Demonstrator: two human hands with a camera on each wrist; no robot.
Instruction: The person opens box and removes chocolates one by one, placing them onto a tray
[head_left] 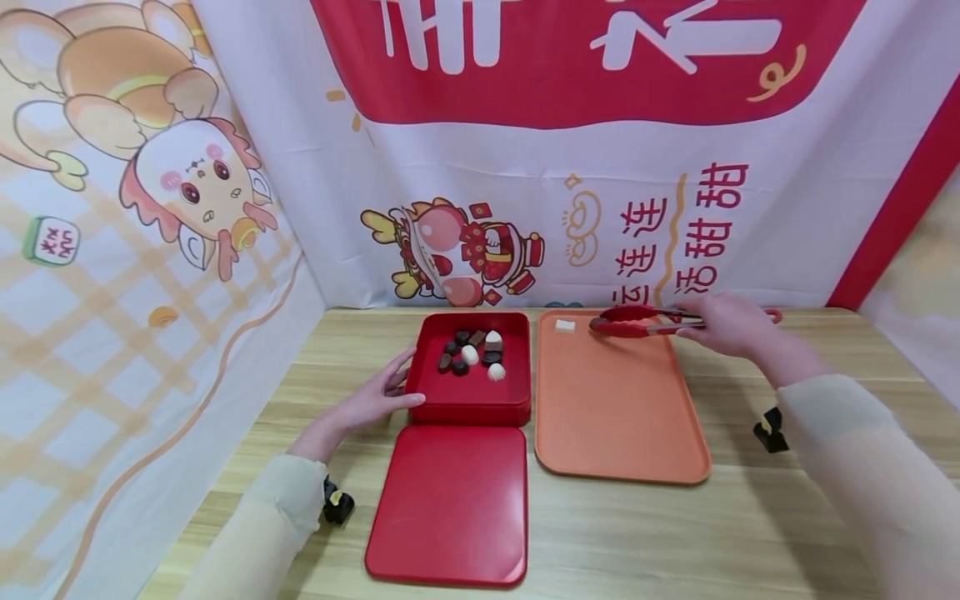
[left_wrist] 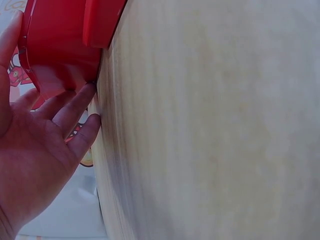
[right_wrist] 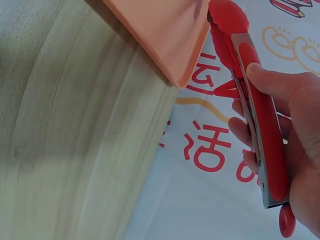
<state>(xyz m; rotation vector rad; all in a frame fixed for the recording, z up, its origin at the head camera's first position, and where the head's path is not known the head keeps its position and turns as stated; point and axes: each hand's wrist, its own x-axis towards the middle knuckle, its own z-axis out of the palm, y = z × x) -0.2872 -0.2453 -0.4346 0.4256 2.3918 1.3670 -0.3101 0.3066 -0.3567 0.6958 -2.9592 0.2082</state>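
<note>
My right hand (head_left: 723,323) grips red tongs (head_left: 637,321) with metal arms over the far edge of the orange tray (head_left: 615,417). In the right wrist view, thumb and fingers wrap the tongs (right_wrist: 267,135), whose red heads lie close together. Left of those heads, a small white piece (head_left: 565,326) sits on the tray. My left hand (head_left: 378,396) rests against the left side of the red box (head_left: 468,404), fingers fairly straight; the left wrist view shows them touching the box wall (left_wrist: 60,45). Several dark, brown and white chocolates (head_left: 469,355) lie inside the box.
A red lid (head_left: 450,504) lies flat in front of the box on the wooden table (head_left: 600,542). A printed cloth (head_left: 465,158) hangs behind the table, and another printed cloth (head_left: 150,333) stands along the left side. The tray is beside the box.
</note>
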